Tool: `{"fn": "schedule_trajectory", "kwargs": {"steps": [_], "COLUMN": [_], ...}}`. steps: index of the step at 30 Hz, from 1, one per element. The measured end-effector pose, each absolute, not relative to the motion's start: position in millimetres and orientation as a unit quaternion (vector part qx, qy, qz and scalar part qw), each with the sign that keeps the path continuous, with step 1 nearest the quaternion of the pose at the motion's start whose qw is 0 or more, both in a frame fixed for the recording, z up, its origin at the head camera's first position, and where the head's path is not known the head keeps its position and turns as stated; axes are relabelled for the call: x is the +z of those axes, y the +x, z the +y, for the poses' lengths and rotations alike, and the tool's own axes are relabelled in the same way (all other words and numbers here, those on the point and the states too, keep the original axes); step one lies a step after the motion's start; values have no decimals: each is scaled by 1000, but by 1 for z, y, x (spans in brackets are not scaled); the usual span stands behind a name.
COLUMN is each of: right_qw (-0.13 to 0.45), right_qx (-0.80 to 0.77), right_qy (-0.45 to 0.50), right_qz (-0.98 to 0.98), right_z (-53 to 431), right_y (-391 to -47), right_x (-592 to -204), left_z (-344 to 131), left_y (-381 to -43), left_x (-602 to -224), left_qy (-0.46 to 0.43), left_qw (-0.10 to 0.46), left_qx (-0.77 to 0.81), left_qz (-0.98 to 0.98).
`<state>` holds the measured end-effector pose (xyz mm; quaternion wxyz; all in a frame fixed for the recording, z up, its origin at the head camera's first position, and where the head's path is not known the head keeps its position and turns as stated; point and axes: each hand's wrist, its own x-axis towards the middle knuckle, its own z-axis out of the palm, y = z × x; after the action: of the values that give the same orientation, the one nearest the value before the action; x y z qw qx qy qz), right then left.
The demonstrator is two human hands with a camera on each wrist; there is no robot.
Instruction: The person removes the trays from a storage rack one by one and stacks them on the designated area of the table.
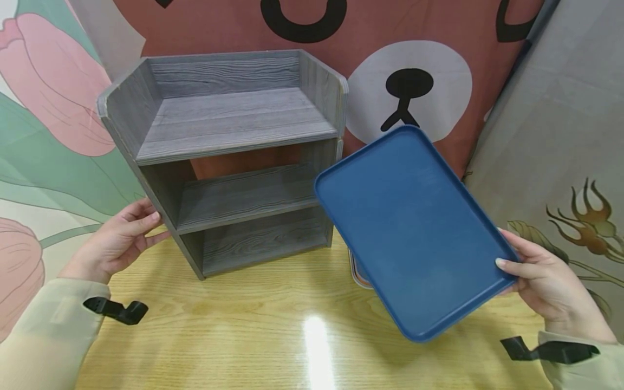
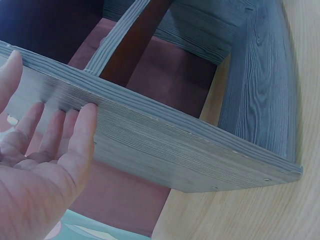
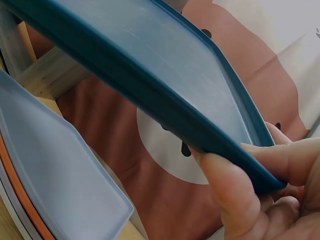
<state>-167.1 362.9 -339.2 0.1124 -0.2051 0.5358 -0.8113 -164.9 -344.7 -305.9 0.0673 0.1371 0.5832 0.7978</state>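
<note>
A grey wood-grain shelf unit [image 1: 244, 146] with three levels stands at the back left. Beside its left side panel is my left hand [image 1: 122, 238], the fingertips right at the panel near the front edge. In the left wrist view, the fingers [image 2: 82, 135] lie nearly straight against that panel [image 2: 150, 135]. My right hand [image 1: 551, 281] grips a flat blue tray [image 1: 414, 233] by its lower right corner, thumb on the upper face. The tray is raised and tilted, its far left corner overlapping the shelf unit's right side in the head view.
Under the raised tray, a stack of more trays [image 3: 60, 165], light blue over orange and grey, lies on the wooden table [image 1: 234, 336]. Printed cloth [image 1: 302, 32] hangs behind the shelf unit, and a pale curtain [image 1: 546, 135] hangs at the right.
</note>
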Motion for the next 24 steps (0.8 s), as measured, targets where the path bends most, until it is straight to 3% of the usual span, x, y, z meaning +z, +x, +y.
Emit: {"fn": "schedule_trajectory", "kwargs": {"steps": [24], "right_qw": [104], "right_qx": [-835], "right_qy": [-177], "right_qz": [511], "right_z": [382], "right_y": [-167], "right_x": [-350], "left_z": [-345], "left_y": [-166], "left_x": [-307], "left_qy": [136], "left_qw": [67], "left_qx": [798], "left_qz": [584]}}
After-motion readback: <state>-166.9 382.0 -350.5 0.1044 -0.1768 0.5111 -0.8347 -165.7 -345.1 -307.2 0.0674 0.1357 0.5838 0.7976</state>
